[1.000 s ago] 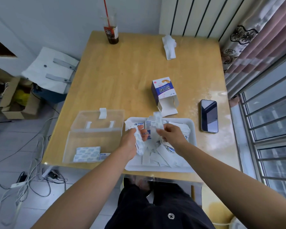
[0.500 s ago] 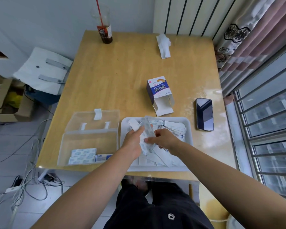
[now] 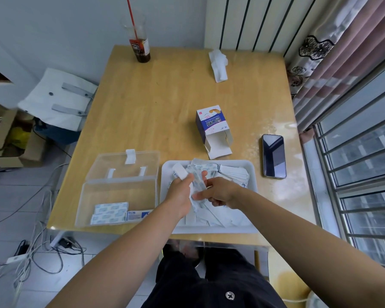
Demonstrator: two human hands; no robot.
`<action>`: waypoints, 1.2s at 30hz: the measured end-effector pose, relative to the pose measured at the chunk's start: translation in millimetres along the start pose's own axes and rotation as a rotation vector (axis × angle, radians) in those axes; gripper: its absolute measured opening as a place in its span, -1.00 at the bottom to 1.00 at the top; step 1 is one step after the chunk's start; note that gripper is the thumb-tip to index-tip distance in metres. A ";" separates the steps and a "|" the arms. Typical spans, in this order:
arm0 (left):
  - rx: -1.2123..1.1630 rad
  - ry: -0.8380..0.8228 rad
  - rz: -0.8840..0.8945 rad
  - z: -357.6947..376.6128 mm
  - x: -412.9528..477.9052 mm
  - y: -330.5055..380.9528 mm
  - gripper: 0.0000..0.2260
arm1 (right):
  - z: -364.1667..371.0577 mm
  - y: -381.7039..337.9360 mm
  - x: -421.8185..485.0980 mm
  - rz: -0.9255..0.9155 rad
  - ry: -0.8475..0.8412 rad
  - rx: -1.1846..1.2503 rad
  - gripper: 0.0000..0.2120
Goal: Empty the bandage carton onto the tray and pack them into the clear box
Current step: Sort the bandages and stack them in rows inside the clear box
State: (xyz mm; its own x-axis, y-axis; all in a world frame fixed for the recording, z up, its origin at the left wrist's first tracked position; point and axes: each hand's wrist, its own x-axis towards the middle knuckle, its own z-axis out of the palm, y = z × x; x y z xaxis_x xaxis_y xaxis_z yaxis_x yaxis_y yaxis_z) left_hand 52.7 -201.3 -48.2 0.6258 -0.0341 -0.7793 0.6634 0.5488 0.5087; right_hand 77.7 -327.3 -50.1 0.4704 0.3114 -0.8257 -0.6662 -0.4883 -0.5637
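mid-frame, both hands over tray (image 3: pixel 252 172): left hand (image 3: pixel 179 192) and right hand (image 3: pixel 220 192) pinch bandage stack (image 3: pixel 198 185). likely light, floppy, slippery; grip stack edges. clear box (image 3: pixel 120 192) lower left.

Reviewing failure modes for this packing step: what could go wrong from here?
1. Both hands, left hand and right hand, pinch a loose bunch of bandages over the tray; strips could slip out during the carry to the clear box.
2. The box sits near the table edge; a nudge might shove it off.
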 end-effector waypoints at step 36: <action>1.003 0.232 0.187 -18.1 16.1 -9.4 -0.75 | 0.8 9.2 5.3 -0.266 0.133 0.581 -0.77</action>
State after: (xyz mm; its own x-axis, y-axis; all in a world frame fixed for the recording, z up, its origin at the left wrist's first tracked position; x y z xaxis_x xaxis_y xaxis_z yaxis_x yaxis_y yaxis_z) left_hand 49.1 -191.9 -72.1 0.7298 0.1993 -0.6539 0.6666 -0.4197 0.6160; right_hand 73.6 -329.4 -59.7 0.7050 0.2395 -0.6676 -0.7041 0.1230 -0.6994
